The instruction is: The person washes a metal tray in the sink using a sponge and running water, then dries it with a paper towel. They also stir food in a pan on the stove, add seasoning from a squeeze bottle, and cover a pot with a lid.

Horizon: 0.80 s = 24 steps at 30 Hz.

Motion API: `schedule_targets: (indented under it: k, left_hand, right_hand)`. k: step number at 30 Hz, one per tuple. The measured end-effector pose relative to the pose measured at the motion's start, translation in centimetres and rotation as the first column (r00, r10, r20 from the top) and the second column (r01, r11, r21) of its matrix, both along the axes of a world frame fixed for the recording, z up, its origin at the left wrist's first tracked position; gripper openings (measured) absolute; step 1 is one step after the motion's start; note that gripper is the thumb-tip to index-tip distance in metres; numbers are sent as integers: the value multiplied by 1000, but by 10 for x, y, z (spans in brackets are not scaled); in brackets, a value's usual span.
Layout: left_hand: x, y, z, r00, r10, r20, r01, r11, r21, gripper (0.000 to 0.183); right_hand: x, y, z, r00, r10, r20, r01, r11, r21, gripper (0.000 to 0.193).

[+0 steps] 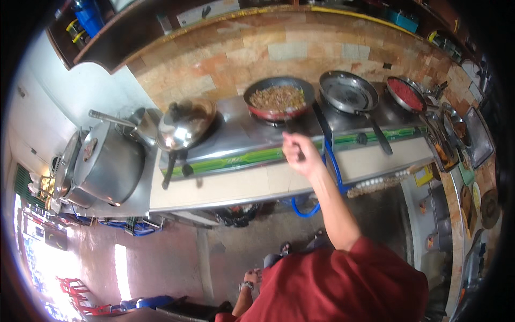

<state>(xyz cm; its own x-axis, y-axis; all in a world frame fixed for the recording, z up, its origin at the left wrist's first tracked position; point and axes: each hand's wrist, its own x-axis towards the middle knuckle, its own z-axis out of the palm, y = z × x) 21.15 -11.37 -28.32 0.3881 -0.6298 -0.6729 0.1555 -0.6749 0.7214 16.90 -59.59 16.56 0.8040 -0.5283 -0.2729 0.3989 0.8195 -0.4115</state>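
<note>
My right hand (300,154) reaches over the front of the stove, its fingers closed round the handle of a red frying pan (273,114). Most of that handle is hidden by the hand. The pan sits on a burner, dark inside and red outside, with a browned, chopped mixture (279,99) spread in it. Low down beside my body is my left hand (252,276), with a bracelet or watch (247,285) at the wrist. It is away from the stove, and its fingers are too small and partly hidden to read.
Left of the red pan stands a lidded pan (185,129), then a large metal pot (110,163). On the right are an empty-looking frying pan (348,92) and a pan of red food (405,95). A blue hose (333,166) hangs over the counter edge (230,193).
</note>
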Motion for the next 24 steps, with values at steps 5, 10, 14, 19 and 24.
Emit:
schedule_targets:
  k: [5,10,14,19,24]
  left_hand:
    - [0,-43,53,807,547,-224,-534,837,122,20]
    - [40,-62,49,986,161,-34,-162,987,-12,17]
    - [43,-84,108,828,511,-229,-535,843,-54,17]
    - [27,-59,60,883,408,-232,-394,913,108,18]
    - [17,-43,48,903,371,-218,-352,928,119,21]
  right_hand:
    - [-48,41,22,998,48,41,-46,998,-41,21]
    - [-30,-9,2,969,61,240,-87,992,96,19]
    - [-50,33,2,997,18,78,-10,995,-99,9]
    - [-31,3,-37,992,6,130,0,999,-52,12]
    - [-27,18,-35,1000,-16,-12,14,993,-117,4]
